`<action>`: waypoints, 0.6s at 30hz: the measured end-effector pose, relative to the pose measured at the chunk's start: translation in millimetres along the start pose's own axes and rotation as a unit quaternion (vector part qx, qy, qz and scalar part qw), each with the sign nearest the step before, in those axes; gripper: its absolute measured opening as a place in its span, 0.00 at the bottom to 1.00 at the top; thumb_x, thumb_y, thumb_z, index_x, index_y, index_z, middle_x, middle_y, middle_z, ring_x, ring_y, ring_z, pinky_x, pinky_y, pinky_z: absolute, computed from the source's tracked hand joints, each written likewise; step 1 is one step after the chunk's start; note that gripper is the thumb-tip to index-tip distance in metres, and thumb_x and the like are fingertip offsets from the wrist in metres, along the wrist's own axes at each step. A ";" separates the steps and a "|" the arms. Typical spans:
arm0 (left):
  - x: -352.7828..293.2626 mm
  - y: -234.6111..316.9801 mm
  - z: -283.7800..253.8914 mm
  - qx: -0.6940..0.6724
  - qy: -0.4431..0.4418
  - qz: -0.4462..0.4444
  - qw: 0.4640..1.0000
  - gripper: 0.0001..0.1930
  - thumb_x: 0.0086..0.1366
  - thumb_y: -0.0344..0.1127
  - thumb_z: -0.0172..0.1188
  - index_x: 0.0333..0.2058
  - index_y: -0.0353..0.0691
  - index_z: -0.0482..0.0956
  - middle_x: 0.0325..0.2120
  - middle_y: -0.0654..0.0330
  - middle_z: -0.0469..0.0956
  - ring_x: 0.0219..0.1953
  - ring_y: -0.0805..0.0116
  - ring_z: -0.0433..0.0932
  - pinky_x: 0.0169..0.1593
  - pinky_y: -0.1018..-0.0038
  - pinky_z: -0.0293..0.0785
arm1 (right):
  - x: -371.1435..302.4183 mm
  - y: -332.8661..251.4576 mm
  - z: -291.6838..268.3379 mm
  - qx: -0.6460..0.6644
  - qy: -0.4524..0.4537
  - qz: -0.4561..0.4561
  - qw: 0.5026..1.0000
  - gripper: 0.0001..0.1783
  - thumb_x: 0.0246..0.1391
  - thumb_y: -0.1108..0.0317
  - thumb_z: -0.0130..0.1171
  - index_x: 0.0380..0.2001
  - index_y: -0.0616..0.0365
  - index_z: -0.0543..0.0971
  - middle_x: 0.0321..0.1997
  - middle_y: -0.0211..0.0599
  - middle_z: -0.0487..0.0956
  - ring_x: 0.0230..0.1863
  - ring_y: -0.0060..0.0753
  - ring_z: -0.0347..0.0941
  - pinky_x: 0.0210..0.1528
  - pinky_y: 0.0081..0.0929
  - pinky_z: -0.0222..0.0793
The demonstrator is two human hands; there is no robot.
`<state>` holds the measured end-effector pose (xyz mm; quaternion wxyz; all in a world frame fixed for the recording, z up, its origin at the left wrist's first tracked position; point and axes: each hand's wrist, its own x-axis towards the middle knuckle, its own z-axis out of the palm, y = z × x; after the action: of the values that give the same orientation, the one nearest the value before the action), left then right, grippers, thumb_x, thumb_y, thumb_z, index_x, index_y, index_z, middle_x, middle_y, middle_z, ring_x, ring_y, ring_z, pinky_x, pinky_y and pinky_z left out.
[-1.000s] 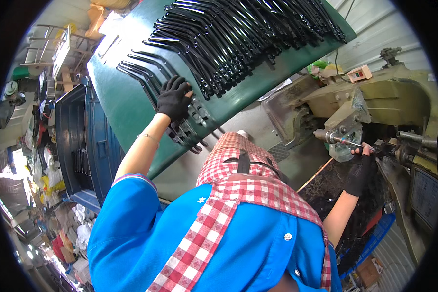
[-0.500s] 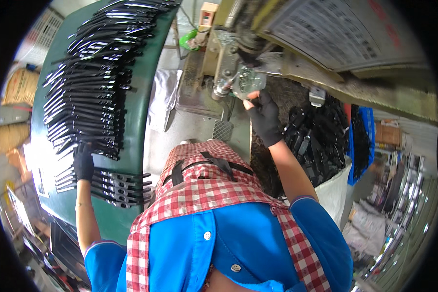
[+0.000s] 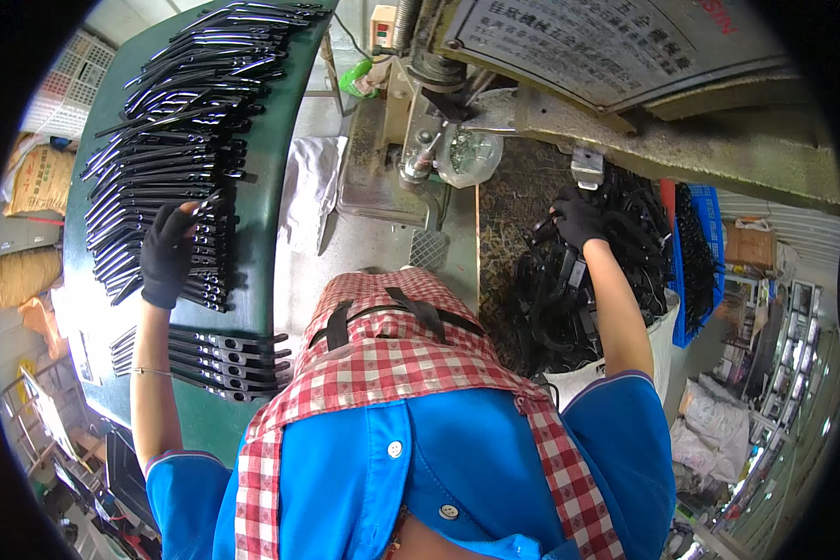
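Note:
My left hand, in a black glove, rests on a pile of long black metal bars laid across a green table, its fingers curled round one bar. My right hand, also gloved, is over a white bin heaped with black bent parts. It grips one of those parts at the top of the heap. A press machine stands between the two hands, with nothing of mine at its die.
A second row of black bars lies on the near part of the green table. A white cloth and a checkered foot plate lie below the press. A blue crate of black parts stands right of the bin; sacks lie far left.
My right hand has left the press die and come down to the bin of black parts. My left hand has moved up from the near row of bars to the big pile.

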<state>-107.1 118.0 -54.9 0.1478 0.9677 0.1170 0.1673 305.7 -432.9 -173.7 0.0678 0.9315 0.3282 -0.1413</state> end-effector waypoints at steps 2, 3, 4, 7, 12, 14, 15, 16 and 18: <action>5.0 16.5 1.7 -0.026 -0.013 0.000 1.000 0.18 0.58 0.23 0.56 0.47 0.45 0.76 0.32 0.55 0.74 0.32 0.51 0.76 0.33 0.65 0.71 | 5.8 11.7 -5.7 0.010 0.178 -0.019 0.984 0.13 0.48 0.64 0.61 0.39 0.48 0.81 0.47 0.41 0.76 0.50 0.48 0.72 0.53 0.39 0.66; 11.4 29.3 0.7 -0.025 -0.041 -0.015 0.999 0.16 0.59 0.28 0.57 0.47 0.45 0.76 0.31 0.54 0.76 0.32 0.51 0.77 0.34 0.65 0.72 | 7.1 10.7 -11.6 0.016 0.265 -0.027 0.964 0.13 0.49 0.64 0.61 0.40 0.50 0.81 0.47 0.43 0.77 0.50 0.49 0.72 0.53 0.40 0.67; 14.0 39.9 3.5 -0.027 -0.056 -0.013 0.998 0.15 0.60 0.32 0.57 0.47 0.45 0.76 0.31 0.54 0.76 0.31 0.51 0.78 0.33 0.64 0.73 | 5.9 -8.0 -30.9 0.115 0.331 -0.010 0.937 0.15 0.51 0.64 0.60 0.43 0.54 0.79 0.45 0.45 0.78 0.48 0.48 0.74 0.51 0.40 0.68; 37.5 88.6 16.9 -0.077 -0.089 0.015 0.993 0.15 0.61 0.44 0.58 0.45 0.47 0.76 0.30 0.54 0.78 0.29 0.50 0.78 0.31 0.62 0.73 | -8.7 -41.2 -71.1 0.413 0.387 0.018 0.824 0.24 0.58 0.56 0.57 0.52 0.58 0.70 0.49 0.45 0.76 0.46 0.44 0.76 0.39 0.34 0.73; 75.3 150.1 36.5 -0.118 -0.116 0.106 0.980 0.14 0.63 0.46 0.57 0.42 0.45 0.77 0.26 0.54 0.78 0.25 0.51 0.77 0.29 0.62 0.70 | -35.1 -155.8 -126.9 0.825 0.213 0.070 0.519 0.21 0.59 0.55 0.55 0.53 0.49 0.69 0.46 0.40 0.77 0.31 0.32 0.76 0.18 0.23 0.67; 88.3 160.2 37.5 -0.139 -0.126 0.113 0.976 0.15 0.64 0.46 0.56 0.40 0.42 0.77 0.22 0.54 0.76 0.23 0.53 0.76 0.27 0.62 0.69 | -44.2 -176.3 -141.6 0.877 0.156 0.064 0.450 0.14 0.63 0.59 0.48 0.46 0.53 0.70 0.47 0.46 0.78 0.27 0.33 0.73 0.23 0.25 0.67; 91.2 158.9 38.2 -0.137 -0.130 0.117 0.975 0.15 0.64 0.46 0.56 0.40 0.41 0.77 0.21 0.55 0.76 0.23 0.53 0.76 0.27 0.62 0.69 | -47.3 -180.4 -144.8 0.899 0.130 0.064 0.413 0.12 0.65 0.61 0.44 0.43 0.55 0.71 0.48 0.49 0.78 0.26 0.33 0.71 0.26 0.25 0.67; 93.2 157.1 38.5 -0.134 -0.135 0.121 0.974 0.15 0.64 0.46 0.56 0.40 0.41 0.77 0.21 0.55 0.76 0.23 0.53 0.76 0.27 0.63 0.69 | -46.5 -179.4 -139.3 0.884 0.145 0.038 0.442 0.12 0.65 0.60 0.44 0.43 0.55 0.71 0.44 0.46 0.78 0.26 0.32 0.70 0.26 0.24 0.66; 93.5 154.0 38.9 -0.111 -0.132 0.132 0.976 0.15 0.64 0.47 0.56 0.39 0.41 0.76 0.20 0.55 0.75 0.22 0.53 0.76 0.26 0.63 0.68 | -55.8 -181.7 -141.0 0.892 0.090 0.000 0.443 0.12 0.65 0.59 0.45 0.43 0.54 0.71 0.39 0.42 0.77 0.28 0.30 0.70 0.27 0.23 0.65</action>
<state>19.8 -8.8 -12.8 0.2454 0.9657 -0.0518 0.0676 180.4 -294.2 -28.5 -0.8307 0.4854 0.0255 -0.2713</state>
